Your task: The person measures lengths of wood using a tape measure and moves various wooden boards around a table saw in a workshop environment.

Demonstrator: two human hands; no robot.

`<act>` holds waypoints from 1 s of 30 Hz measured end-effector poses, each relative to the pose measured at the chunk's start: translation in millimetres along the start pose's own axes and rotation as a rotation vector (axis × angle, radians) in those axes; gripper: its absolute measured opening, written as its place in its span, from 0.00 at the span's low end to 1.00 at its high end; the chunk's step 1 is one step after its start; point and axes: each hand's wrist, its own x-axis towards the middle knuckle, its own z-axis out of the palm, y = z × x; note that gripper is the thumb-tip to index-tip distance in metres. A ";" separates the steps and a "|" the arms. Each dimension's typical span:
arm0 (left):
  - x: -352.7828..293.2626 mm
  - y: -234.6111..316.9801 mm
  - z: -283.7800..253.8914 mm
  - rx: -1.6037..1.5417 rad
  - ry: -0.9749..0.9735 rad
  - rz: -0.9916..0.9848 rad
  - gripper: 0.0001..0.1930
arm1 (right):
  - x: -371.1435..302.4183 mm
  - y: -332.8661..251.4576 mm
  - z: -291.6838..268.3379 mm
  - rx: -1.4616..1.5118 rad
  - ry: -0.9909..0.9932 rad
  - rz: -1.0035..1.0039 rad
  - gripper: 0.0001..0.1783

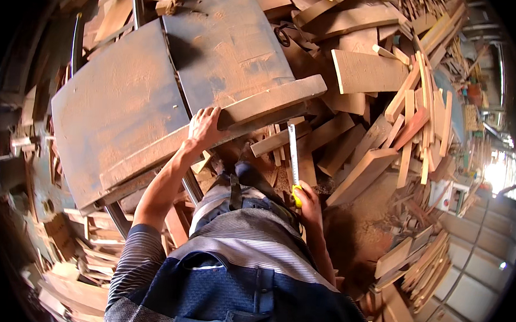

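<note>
My left hand [205,128] lies over a long wooden board [267,103] on the near edge of a dusty metal machine table [121,90]. Its fingers stretch over the board's top, pointing away from me. In my right hand [308,200], held low beside my body, is a yellow tape measure [296,195]. A length of its pale blade [293,154] is drawn out and points away from me, its far end close to the board's right part. The fingers of that hand wrap round the case, which they partly cover.
A heap of offcuts and planks [370,73] lies right of the machine table. More cut strips [421,268] are stacked at the lower right, near sawdust on the floor [365,225]. Stacked boards [76,291] fill the lower left. Metal rails [137,3] stick out beyond the table.
</note>
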 end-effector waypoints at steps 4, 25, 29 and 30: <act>-1.2 21.7 -99.7 -0.036 -0.100 -0.059 0.41 | -4.4 7.3 5.5 0.213 0.042 0.064 0.22; -83.9 -39.5 -230.8 -1.525 0.867 -0.224 0.17 | 69.7 47.0 -2.3 0.272 -0.099 0.155 0.09; -78.6 -21.4 -90.3 -2.036 0.554 -0.486 0.09 | 83.5 90.0 -62.9 -0.173 -0.128 0.136 0.15; -80.8 -19.6 -62.2 -2.083 0.528 -0.524 0.09 | 85.3 82.3 -59.3 -0.200 -0.125 0.156 0.15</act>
